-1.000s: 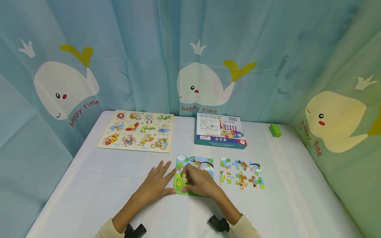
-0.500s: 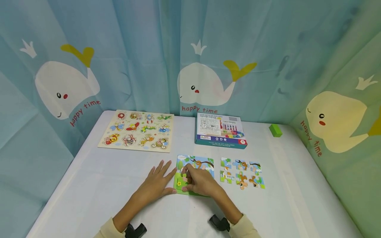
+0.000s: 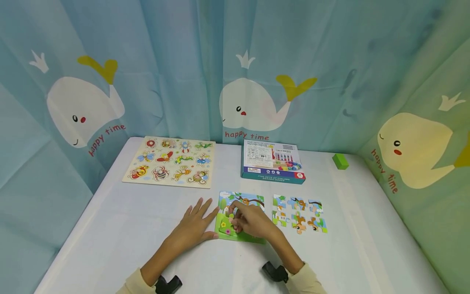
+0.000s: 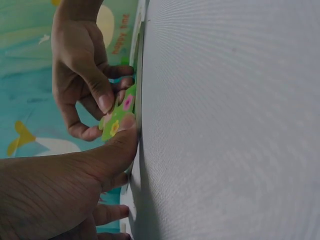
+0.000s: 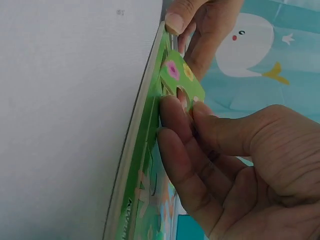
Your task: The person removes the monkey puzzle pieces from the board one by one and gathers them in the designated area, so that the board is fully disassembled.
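Note:
My right hand (image 3: 253, 220) pinches a green jigsaw piece (image 3: 225, 226) between thumb and fingers at the lower left corner of the jigsaw board (image 3: 249, 237). Pink and yellow flowers are printed on the piece. In the right wrist view the jigsaw piece (image 5: 177, 70) stands tilted, one edge against the board (image 5: 131, 165) and the other raised off it. My left hand (image 3: 189, 228) lies with fingers spread on the white table, its thumb and index fingertip at the board's left edge. Right-hand fingers hide the board's middle in the head view.
Several loose jigsaw pieces (image 3: 299, 204) lie in two rows right of the board. Behind are a wooden insect puzzle (image 3: 170, 163), a bead-set box (image 3: 273, 163) and a green block (image 3: 340, 161). A whale-print curtain (image 3: 176, 61) borders the table.
My right hand has shifted slightly right, and its grip has changed. The green piece now tilts up and shows its pink flower. My left hand stays in place.

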Demonstrator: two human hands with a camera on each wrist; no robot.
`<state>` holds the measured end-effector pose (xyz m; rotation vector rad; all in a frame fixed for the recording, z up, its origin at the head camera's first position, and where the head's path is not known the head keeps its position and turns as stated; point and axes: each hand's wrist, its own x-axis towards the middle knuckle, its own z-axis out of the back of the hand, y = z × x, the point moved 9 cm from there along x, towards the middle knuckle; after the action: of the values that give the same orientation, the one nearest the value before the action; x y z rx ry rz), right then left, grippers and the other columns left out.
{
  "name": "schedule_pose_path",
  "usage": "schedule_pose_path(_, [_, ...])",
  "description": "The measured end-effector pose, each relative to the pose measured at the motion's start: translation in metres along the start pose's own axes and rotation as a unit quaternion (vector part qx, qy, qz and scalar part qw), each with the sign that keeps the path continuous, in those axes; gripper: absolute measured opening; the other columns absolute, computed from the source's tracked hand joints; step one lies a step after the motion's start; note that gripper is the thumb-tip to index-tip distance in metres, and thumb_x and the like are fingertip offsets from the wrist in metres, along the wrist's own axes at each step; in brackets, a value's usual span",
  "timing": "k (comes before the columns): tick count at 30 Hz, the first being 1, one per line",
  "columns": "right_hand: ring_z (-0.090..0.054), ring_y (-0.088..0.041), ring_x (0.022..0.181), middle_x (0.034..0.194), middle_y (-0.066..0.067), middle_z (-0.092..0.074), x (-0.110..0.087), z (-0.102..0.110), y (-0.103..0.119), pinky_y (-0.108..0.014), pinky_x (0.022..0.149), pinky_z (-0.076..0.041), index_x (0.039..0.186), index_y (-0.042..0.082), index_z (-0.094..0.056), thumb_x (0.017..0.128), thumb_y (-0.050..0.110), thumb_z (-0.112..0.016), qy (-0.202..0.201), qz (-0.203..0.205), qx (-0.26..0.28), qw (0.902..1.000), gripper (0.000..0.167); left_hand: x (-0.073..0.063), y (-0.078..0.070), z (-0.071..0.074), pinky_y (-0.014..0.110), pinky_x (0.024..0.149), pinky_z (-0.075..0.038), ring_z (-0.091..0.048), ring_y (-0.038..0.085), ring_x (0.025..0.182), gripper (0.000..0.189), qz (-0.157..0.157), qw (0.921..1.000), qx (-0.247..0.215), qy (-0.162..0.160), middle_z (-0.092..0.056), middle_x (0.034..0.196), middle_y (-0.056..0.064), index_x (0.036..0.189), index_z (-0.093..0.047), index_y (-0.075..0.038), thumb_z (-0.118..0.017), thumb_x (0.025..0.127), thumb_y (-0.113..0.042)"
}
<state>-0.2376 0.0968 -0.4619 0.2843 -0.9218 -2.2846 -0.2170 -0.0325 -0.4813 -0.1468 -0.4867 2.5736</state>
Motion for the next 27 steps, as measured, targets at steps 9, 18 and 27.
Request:
schedule_pose_path(9, [-0.07,-0.018,0.065,0.083,-0.01,-0.067,-0.001,-0.002,-0.013,-0.026,0.055,-0.057,0.119,0.004,-0.052,0.099,0.008,-0.055,0.016,-0.052,0.114,0.9919,0.02,-0.002,-0.002,0.003,0.065,0.113,-0.025,-0.02,0.047,0.146,0.07,-0.002,1.0,-0.002,0.001,-0.027,0.159,0.02,0.147,-0.044,-0.01,-0.063,0.09,-0.047])
schedule_pose_path(18, [-0.068,-0.03,0.068,0.082,-0.017,-0.063,-0.001,0.016,-0.017,-0.036,0.054,-0.059,0.122,0.0,-0.057,0.098,0.009,-0.057,-0.027,-0.053,0.167,0.9842,0.026,-0.002,-0.003,0.003,0.065,0.112,-0.026,-0.021,0.047,0.146,0.07,-0.004,1.0,0.0,0.003,-0.028,0.158,0.021,0.147,-0.044,-0.009,-0.063,0.09,-0.046])
schedule_pose_path(27, [-0.07,-0.039,0.079,0.09,-0.024,-0.069,-0.016,0.044,-0.032,-0.046,0.061,-0.06,0.11,-0.004,-0.06,0.096,0.011,-0.061,-0.077,-0.122,0.194,0.9703,0.02,-0.003,-0.003,0.003,0.064,0.113,-0.025,-0.02,0.047,0.147,0.071,-0.003,1.0,-0.003,0.007,-0.027,0.159,0.02,0.148,-0.043,-0.01,-0.063,0.09,-0.047])
